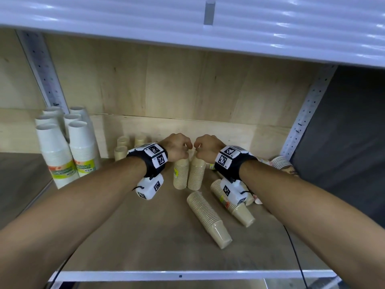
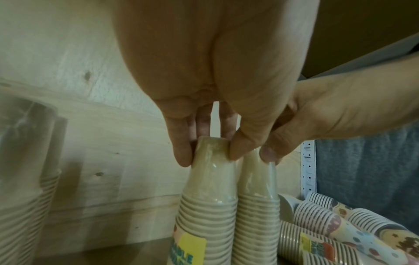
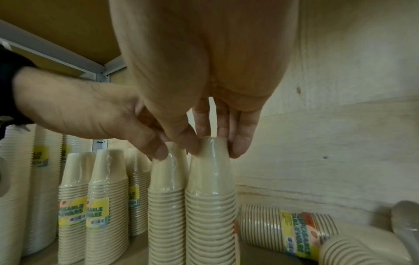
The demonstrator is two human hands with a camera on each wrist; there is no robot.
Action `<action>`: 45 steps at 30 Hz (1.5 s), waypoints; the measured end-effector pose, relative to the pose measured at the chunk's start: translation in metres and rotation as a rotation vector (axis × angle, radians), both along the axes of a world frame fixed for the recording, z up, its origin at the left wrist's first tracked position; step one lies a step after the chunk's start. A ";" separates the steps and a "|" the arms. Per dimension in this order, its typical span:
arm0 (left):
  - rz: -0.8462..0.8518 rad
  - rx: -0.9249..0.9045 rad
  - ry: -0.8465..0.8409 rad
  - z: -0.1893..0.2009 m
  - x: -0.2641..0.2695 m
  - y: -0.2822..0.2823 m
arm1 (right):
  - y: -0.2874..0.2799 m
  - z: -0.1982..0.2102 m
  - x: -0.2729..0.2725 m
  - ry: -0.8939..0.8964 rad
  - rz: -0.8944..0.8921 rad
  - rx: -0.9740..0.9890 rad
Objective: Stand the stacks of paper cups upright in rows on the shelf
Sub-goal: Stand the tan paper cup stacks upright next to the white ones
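Beige, film-wrapped paper cup stacks stand upright side by side, touching, mid-shelf on the wooden shelf (image 1: 145, 236). Left hand (image 1: 177, 147) pinches the top of the left stack (image 1: 180, 174); right hand (image 1: 206, 148) pinches the top of the right stack (image 1: 196, 174). Nearer the shelf's front edge than this pair, a fallen beige stack (image 1: 209, 219) lies with its long axis slanting toward that edge, closer to the right hand.

patterned cups (image 1: 282, 163) behind right forearm
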State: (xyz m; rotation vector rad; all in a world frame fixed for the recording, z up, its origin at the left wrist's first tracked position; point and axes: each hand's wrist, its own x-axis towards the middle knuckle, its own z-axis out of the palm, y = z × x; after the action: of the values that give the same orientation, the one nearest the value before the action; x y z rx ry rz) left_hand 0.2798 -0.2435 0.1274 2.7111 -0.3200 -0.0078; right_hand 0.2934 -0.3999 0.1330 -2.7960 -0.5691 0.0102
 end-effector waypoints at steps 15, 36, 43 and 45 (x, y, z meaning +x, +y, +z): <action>0.021 -0.016 0.023 0.002 0.003 0.001 | 0.001 0.002 0.004 0.068 -0.017 -0.035; 0.068 -0.045 0.011 0.001 0.008 -0.001 | 0.001 0.004 0.004 0.069 -0.078 0.002; 0.028 -0.028 0.021 0.001 0.011 0.000 | -0.003 0.009 0.005 0.115 -0.010 -0.049; 0.034 -0.026 0.022 0.001 0.013 0.000 | -0.003 0.010 0.004 0.111 -0.002 -0.062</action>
State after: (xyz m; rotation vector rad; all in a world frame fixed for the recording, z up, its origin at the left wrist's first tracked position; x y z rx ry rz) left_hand 0.2932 -0.2430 0.1279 2.6885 -0.2659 -0.0233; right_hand 0.2973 -0.4027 0.1433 -2.8341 -0.5480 0.1850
